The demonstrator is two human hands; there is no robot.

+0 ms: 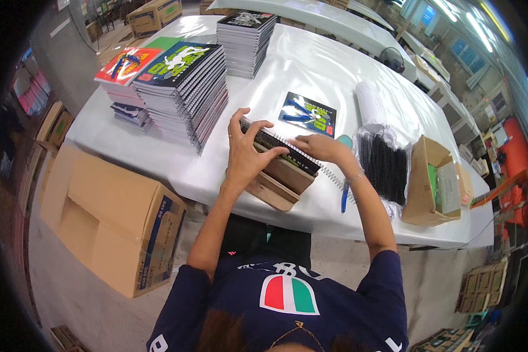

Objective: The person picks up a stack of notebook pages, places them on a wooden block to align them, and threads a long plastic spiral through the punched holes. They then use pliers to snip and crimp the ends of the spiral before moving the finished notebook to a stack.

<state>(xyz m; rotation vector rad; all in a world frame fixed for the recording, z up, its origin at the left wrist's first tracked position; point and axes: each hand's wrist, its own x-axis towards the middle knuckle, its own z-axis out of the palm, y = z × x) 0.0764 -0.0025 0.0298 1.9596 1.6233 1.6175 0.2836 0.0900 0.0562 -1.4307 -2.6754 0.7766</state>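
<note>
A dark-covered notebook [293,155] stands spine up in a slotted wooden stand [278,185] near the table's front edge. My left hand [246,146] grips the notebook's left part, thumb on the near cover and fingers over the far side. Along the spine runs a wire spiral coil [332,175], whose free end trails off to the right. My right hand [325,148] is at the spine with its fingers bent together on the coil; the fingertips are partly hidden. Just right of the coil lies a blue pen-like tool [344,198].
Tall notebook stacks [185,97] stand left and at the back [244,47]. Beyond my hands lies a single notebook [308,113]. On the right are a bundle of black coils [383,167], a clear plastic roll [369,102] and an open carton [428,182]. A big cardboard box [105,217] sits lower left.
</note>
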